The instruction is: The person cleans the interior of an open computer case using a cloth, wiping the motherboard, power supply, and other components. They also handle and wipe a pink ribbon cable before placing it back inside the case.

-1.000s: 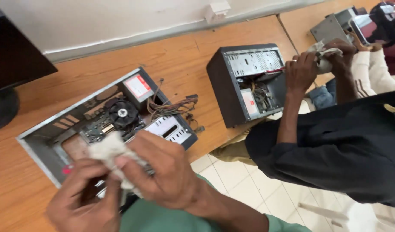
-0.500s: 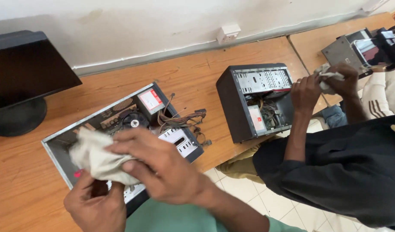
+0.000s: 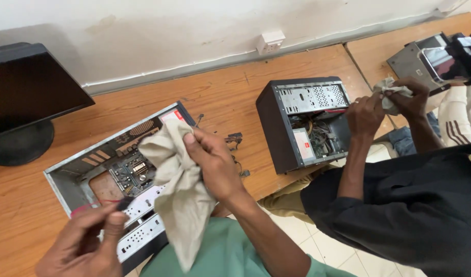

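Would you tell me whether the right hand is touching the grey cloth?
Touching: the head view shows the right hand with its fingers gripping the grey cloth.

A beige cloth (image 3: 180, 200) hung over a grey metal computer case (image 3: 86, 174) with a green motherboard (image 3: 135, 172), on a brown wooden desk (image 3: 230, 92), beside a black tower case (image 3: 297, 123), black monitor (image 3: 30, 95) and white wall socket (image 3: 270, 41)
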